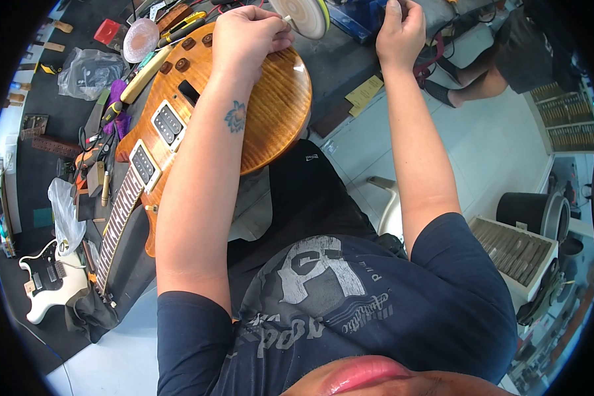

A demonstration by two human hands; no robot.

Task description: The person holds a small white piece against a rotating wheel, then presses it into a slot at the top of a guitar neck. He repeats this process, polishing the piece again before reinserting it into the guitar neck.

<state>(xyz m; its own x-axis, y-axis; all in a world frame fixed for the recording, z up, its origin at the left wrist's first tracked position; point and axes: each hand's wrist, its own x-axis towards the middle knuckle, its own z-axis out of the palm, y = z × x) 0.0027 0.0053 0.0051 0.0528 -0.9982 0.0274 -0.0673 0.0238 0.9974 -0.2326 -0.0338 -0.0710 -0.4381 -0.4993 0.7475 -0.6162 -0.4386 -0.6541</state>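
Observation:
My left hand (254, 38) reaches over the body of an amber guitar (277, 99). Its fingers pinch a small pale piece (288, 20) beside a round whitish wheel (303, 14) with a yellow-green rim. The wheel is cut off by the top edge. At the top right, my right hand (402, 33) is raised with its fingers curled in, next to a blue object (355, 18); what it may hold is too hidden to tell. The guitar lies face up on the dark bench, its neck (121, 214) pointing down and left.
Tools, a plastic bag (91, 74) and a purple cloth (117, 99) lie left of the guitar. A white guitar body (53, 280) is at the lower left. Another person's legs (472, 82) show at the upper right. A white crate (516, 254) stands at the right.

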